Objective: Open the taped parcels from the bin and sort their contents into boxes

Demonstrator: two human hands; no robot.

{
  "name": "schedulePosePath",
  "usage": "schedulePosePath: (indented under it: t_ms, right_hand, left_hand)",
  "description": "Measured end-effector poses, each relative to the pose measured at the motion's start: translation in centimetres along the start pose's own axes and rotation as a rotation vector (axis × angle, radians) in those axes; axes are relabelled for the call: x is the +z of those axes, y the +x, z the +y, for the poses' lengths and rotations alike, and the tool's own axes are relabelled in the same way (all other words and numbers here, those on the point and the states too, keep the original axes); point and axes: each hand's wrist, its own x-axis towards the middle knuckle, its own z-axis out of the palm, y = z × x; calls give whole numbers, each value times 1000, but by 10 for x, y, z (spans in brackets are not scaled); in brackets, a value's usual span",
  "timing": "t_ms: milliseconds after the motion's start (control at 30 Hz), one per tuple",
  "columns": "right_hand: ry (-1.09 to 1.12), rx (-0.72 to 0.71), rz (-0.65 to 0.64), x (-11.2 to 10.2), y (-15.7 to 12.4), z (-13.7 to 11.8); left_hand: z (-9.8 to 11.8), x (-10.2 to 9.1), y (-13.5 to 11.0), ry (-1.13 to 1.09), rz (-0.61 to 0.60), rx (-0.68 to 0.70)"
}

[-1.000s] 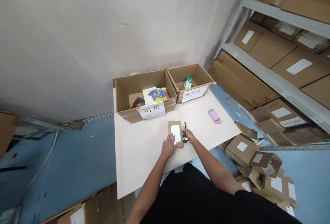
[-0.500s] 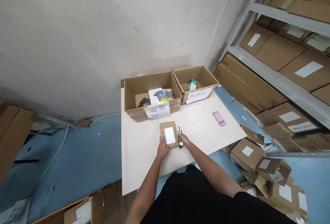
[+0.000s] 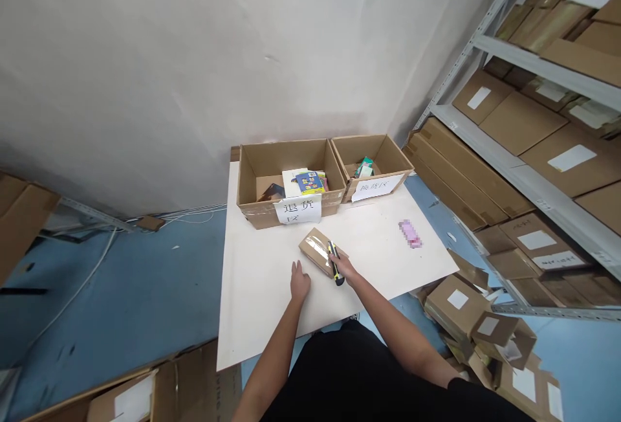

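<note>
A small cardboard box [image 3: 310, 244] lies turned at a slant on the white table [image 3: 257, 260], a shiny strip of tape across its top. My right hand [image 3: 345, 268] is closed around a black and yellow box cutter [image 3: 336, 272], held over the box's right end. Whether these fingers also touch the box, I cannot tell. My left hand [image 3: 300, 281] rests just below the box's left side, apart from it, fingers stretched out and holding nothing.
Two labelled open cartons stand at the back: the left carton [image 3: 257, 216] holds booklets [image 3: 308, 182], the right carton [image 3: 348, 193] small green-and-white packs [image 3: 365, 168]. A blurred pink item [image 3: 410, 233] lies right. Shelving [image 3: 509, 156] and discarded boxes [image 3: 456, 302] fill the right side.
The small box has been turned over and rotated; its white label is out of sight and a taped face shows. My left hand has come off it. The box cutter stays in my right hand.
</note>
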Motion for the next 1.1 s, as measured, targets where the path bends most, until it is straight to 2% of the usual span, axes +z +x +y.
schedulePosePath:
  t_ms: [67, 133, 267, 367, 433, 500, 567, 667, 867, 1000, 1100]
  right_hand:
    - [-13, 33, 15, 2, -2, 0]
    - [-4, 26, 29, 2, -3, -2]
    - [-1, -17, 89, -4, 1, -9]
    - [-89, 11, 79, -10, 9, -20]
    - [-252, -19, 53, -13, 16, -31]
    - [-474, -110, 52, -13, 24, -44]
    - [-681, -187, 54, -8, 34, -59]
    - [-888, -208, 22, 4, 49, -78]
    - [-1060, -148, -19, 23, 60, -94]
    - [-1099, -134, -45, 20, 56, -87]
    - [-1049, -120, -57, 14, 49, -76]
  left_hand:
    - [14, -9, 4, 64, 103, 70]
    - [35, -12, 10, 147, 93, 160]
    - [73, -14, 28, 363, -71, 167]
    - [86, -23, 45, 505, -209, 191]
    - [89, -32, 57, 560, -303, 216]
    - [91, -40, 65, 583, -371, 228]
    - [93, -45, 70, 590, -395, 212]
    - [95, -46, 68, 593, -394, 184]
    - [98, -45, 61, 611, -373, 184]
    - [95, -45, 62, 611, -373, 187]
    - [92, -43, 65, 574, -361, 194]
